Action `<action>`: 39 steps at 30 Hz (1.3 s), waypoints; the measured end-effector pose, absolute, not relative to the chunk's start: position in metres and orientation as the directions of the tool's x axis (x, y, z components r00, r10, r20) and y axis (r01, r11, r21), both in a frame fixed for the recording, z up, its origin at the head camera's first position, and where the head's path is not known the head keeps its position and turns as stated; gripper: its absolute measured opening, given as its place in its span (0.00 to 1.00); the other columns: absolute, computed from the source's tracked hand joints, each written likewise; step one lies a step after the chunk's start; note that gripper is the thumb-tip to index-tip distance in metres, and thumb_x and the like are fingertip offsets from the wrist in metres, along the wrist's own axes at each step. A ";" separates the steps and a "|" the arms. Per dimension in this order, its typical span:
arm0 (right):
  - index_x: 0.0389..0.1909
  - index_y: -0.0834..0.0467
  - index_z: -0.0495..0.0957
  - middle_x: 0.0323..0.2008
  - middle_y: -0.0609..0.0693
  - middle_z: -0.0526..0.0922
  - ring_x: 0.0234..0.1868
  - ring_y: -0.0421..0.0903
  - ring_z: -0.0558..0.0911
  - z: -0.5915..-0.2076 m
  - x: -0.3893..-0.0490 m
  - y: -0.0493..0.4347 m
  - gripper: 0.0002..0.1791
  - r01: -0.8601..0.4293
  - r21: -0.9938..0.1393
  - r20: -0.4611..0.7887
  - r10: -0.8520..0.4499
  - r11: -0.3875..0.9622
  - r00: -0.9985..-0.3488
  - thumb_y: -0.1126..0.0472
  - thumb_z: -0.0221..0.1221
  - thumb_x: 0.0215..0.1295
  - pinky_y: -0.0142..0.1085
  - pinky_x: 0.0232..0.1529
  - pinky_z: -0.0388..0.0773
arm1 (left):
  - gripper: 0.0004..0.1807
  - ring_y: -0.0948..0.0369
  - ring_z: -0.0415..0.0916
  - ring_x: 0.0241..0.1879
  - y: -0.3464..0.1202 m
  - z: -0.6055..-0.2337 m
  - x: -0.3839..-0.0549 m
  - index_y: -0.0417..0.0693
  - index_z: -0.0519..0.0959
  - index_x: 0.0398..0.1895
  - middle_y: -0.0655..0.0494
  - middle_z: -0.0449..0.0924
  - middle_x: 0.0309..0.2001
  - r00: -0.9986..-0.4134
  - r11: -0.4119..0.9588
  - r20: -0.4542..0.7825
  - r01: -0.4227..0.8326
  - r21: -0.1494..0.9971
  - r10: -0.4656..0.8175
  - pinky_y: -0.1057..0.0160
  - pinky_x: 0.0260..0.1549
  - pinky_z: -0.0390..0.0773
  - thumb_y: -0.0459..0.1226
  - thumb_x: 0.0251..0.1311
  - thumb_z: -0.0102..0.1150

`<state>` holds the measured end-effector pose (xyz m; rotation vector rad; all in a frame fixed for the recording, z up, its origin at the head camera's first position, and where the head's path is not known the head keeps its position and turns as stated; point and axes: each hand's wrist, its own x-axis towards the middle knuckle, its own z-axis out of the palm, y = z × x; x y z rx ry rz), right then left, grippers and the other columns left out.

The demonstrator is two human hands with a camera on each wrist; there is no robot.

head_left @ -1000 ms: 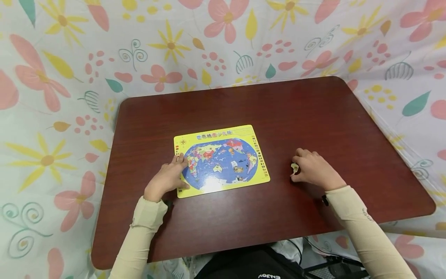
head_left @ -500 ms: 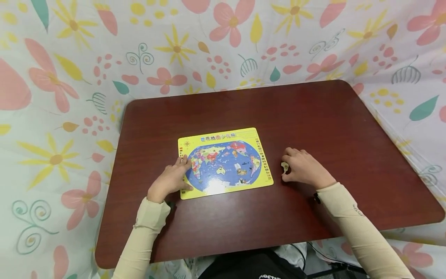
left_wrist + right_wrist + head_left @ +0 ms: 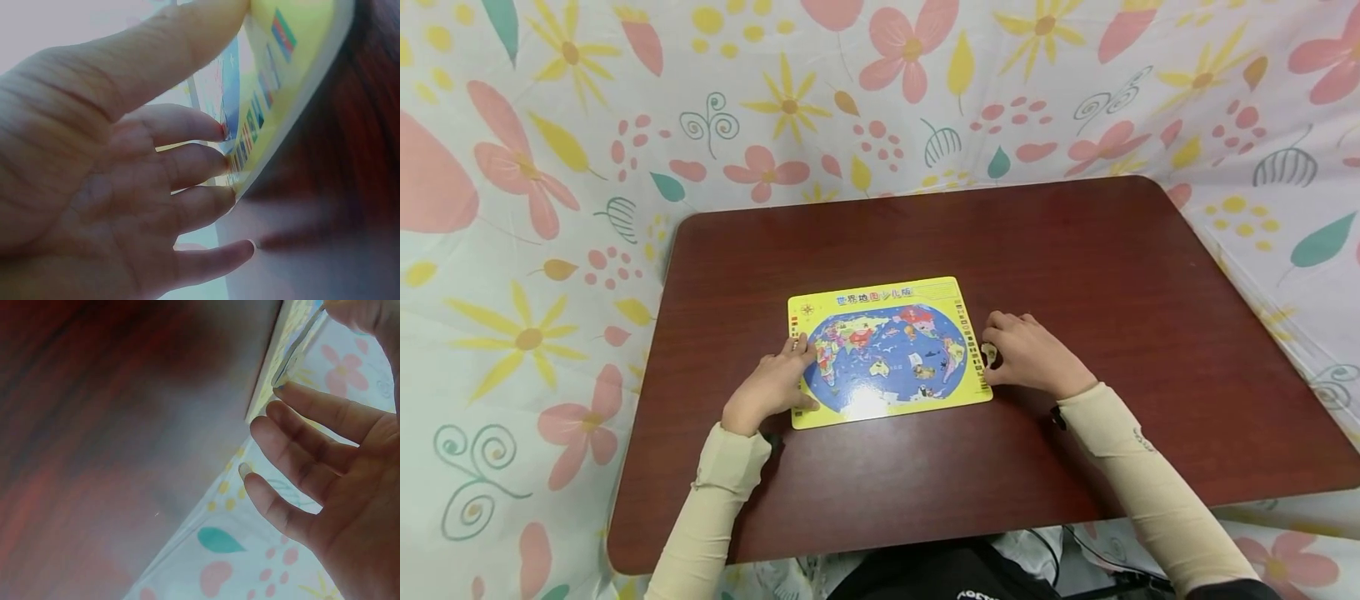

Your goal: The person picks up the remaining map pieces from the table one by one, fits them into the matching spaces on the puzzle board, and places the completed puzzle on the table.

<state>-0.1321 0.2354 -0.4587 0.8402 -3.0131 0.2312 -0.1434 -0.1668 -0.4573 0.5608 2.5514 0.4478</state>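
Observation:
A yellow-bordered world map puzzle board (image 3: 936, 287) lies flat on the table, its blue map area set with coloured pieces. My left hand (image 3: 775, 385) rests on the board's left edge, fingers and thumb spread. In the left wrist view the fingertips (image 3: 215, 164) touch the flag-printed border (image 3: 284, 81). Between thumb and index fingertip, my right hand (image 3: 1028, 354) pinches a small pale yellow puzzle piece (image 3: 989, 353), just at the board's right edge. The right wrist view shows that puzzle piece (image 3: 299, 355) nearly edge-on, with the other fingers loosely extended.
The dark red-brown table (image 3: 895, 483) has rounded corners and extends around the board on all sides. A flower-printed cloth (image 3: 820, 50) hangs behind and beside it. Below the front edge are black clothing (image 3: 925, 575) and a cable (image 3: 1105, 554).
My right hand has moved left with the puzzle piece, from the bare table to the board's right edge. The left hand stays on the board. The head view has shifted slightly.

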 end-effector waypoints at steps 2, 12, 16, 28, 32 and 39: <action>0.28 0.58 0.80 0.35 0.51 0.75 0.31 0.48 0.73 -0.457 -0.134 0.231 0.15 -0.518 -0.139 0.035 -0.518 0.844 -0.854 0.54 0.69 0.41 0.45 0.35 0.67 | 0.52 0.40 0.40 0.78 -0.167 -0.457 -0.143 0.35 0.59 0.77 0.35 0.45 0.79 -0.796 0.860 -0.385 0.308 0.407 0.467 0.33 0.68 0.54 0.42 0.54 0.78; 0.35 0.62 0.82 0.37 0.53 0.77 0.34 0.48 0.71 -0.457 -0.144 0.211 0.19 -0.554 -0.139 -0.005 -0.560 0.821 -0.828 0.54 0.68 0.42 0.47 0.38 0.68 | 0.52 0.40 0.42 0.78 -0.164 -0.454 -0.142 0.36 0.59 0.77 0.35 0.46 0.78 -0.800 0.865 -0.380 0.320 0.385 0.465 0.33 0.67 0.56 0.44 0.53 0.78; 0.38 0.63 0.84 0.39 0.54 0.78 0.34 0.48 0.72 -0.460 -0.144 0.208 0.22 -0.548 -0.154 -0.030 -0.558 0.822 -0.829 0.52 0.70 0.44 0.48 0.39 0.69 | 0.52 0.40 0.41 0.78 -0.162 -0.453 -0.140 0.36 0.59 0.77 0.35 0.45 0.79 -0.796 0.865 -0.388 0.315 0.390 0.465 0.33 0.68 0.55 0.43 0.54 0.78; 0.41 0.64 0.85 0.38 0.55 0.78 0.34 0.50 0.76 -0.460 -0.139 0.206 0.24 -0.564 -0.129 -0.020 -0.571 0.816 -0.821 0.49 0.72 0.50 0.49 0.40 0.73 | 0.53 0.41 0.42 0.78 -0.157 -0.451 -0.139 0.37 0.59 0.77 0.36 0.47 0.79 -0.799 0.870 -0.386 0.319 0.376 0.461 0.31 0.68 0.49 0.45 0.52 0.78; 0.44 0.65 0.85 0.39 0.56 0.79 0.36 0.51 0.77 -0.459 -0.139 0.205 0.26 -0.562 -0.121 -0.020 -0.568 0.818 -0.823 0.49 0.71 0.51 0.50 0.42 0.74 | 0.54 0.41 0.41 0.78 -0.157 -0.451 -0.141 0.37 0.59 0.78 0.36 0.46 0.79 -0.801 0.874 -0.390 0.316 0.369 0.454 0.29 0.68 0.46 0.45 0.52 0.78; 0.47 0.66 0.85 0.42 0.57 0.80 0.40 0.53 0.78 -0.458 -0.138 0.204 0.28 -0.529 -0.133 -0.056 -0.539 0.838 -0.840 0.49 0.72 0.52 0.51 0.46 0.75 | 0.53 0.41 0.41 0.78 -0.157 -0.454 -0.142 0.38 0.59 0.78 0.37 0.46 0.79 -0.803 0.874 -0.390 0.307 0.377 0.450 0.29 0.68 0.45 0.44 0.52 0.78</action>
